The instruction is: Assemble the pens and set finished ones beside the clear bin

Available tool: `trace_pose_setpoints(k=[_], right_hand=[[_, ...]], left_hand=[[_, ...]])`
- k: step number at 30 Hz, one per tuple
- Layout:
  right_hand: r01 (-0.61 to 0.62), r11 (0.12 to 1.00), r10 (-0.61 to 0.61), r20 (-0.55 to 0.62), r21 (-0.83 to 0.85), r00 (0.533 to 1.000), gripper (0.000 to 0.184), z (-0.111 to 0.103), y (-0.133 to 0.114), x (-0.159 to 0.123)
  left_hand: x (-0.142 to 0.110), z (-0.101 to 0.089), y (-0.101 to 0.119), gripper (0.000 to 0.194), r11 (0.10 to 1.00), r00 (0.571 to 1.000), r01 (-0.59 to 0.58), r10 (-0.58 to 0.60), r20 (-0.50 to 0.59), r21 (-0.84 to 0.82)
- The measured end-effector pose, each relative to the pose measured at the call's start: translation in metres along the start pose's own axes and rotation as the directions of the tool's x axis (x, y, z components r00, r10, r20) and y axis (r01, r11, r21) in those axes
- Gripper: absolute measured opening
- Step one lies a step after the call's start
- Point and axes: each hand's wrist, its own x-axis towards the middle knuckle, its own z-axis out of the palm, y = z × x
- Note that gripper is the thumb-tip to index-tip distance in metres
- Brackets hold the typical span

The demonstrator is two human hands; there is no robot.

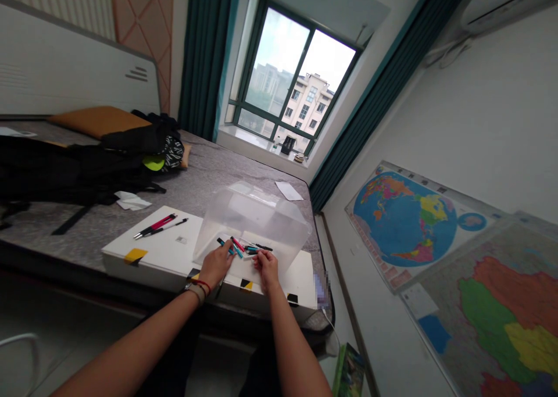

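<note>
My left hand (pixel 215 265) is closed over a teal-and-black pen (pixel 222 243), its fingertips at the mouth of a clear plastic box (pixel 250 214). Opposite it, my right hand (pixel 265 267) has its fingers pinched together beside a small pile of pens (pixel 253 249); whatever lies between those fingers is too small to make out. A red pen (pixel 238 243) shows between the two hands. The box rests on a flat white case (pixel 163 251) with yellow and black tape. On the case's left part lie red-and-black pens (pixel 156 225) and a grey-black pen (pixel 171 226).
The case sits at the edge of a grey mattress (pixel 209 158). Crumpled tissue (pixel 132 201), a black bag (pixel 74 167) and an orange cushion (pixel 98 121) are to the left. White paper (pixel 289 190) lies behind the box. A wall with maps (pixel 405 217) stands at right.
</note>
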Motion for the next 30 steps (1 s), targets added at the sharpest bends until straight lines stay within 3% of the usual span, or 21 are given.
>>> trace_pose_setpoints(k=[6,13,19,30], right_hand=[[-0.01,1.0,0.01,-0.001,0.027,1.0,0.025,-0.0005,0.002,0.0012],[-0.004,1.0,0.004,-0.001,0.026,1.0,0.024,-0.0001,0.0003,-0.0007],[0.013,0.999,-0.013,-0.013,-0.03,1.0,0.026,-0.0002,0.0002,0.0003],[0.016,1.0,-0.016,0.001,-0.011,1.0,0.027,-0.0013,0.0022,0.0028]], left_hand=[[0.0001,0.0017,-0.002,0.016,0.999,1.0,0.001,-0.001,-0.006,-0.049],[0.0017,0.005,-0.0077,0.02,0.973,0.983,0.002,-0.045,-0.18,-0.231],[0.0016,0.0022,-0.0021,0.023,0.995,0.996,-0.065,0.06,-0.069,-0.07],[0.0039,0.0009,-0.0008,0.025,0.998,0.998,-0.058,0.057,0.035,0.028]])
